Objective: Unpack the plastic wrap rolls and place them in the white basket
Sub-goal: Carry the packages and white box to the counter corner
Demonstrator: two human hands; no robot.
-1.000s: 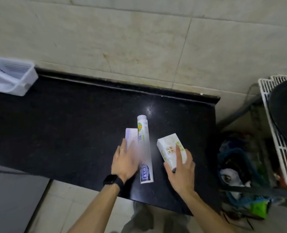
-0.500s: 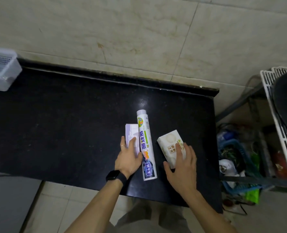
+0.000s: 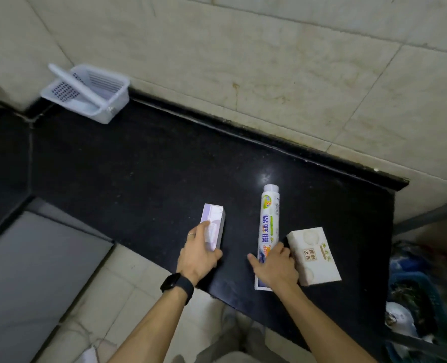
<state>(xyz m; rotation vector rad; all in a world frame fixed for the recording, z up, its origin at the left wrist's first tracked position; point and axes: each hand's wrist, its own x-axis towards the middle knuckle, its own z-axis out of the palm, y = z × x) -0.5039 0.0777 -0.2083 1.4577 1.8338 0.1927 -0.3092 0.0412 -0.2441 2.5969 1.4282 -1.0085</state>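
Observation:
A long packaged plastic wrap roll (image 3: 269, 218) with blue lettering lies on the black counter (image 3: 143, 174). My right hand (image 3: 276, 267) is closed around its near end. My left hand (image 3: 197, 256) grips a small purple and white box (image 3: 214, 218), which sits to the left of the roll and apart from it. Just right of my right hand, a white and green box (image 3: 315, 254) rests on the counter. The white basket (image 3: 104, 107) stands far back left against the tiled wall, its handle folded across the top. I cannot see anything inside it.
The counter's front edge runs just below my hands and its right end lies past the white and green box. On the floor at the right sits a blue basket (image 3: 413, 289) full of clutter. A grey surface (image 3: 34, 271) lies lower left.
My left hand has pulled the purple box leftward, away from the roll. My right hand left the white and green box and closed on the roll's near end. The view swung, bringing the basket in.

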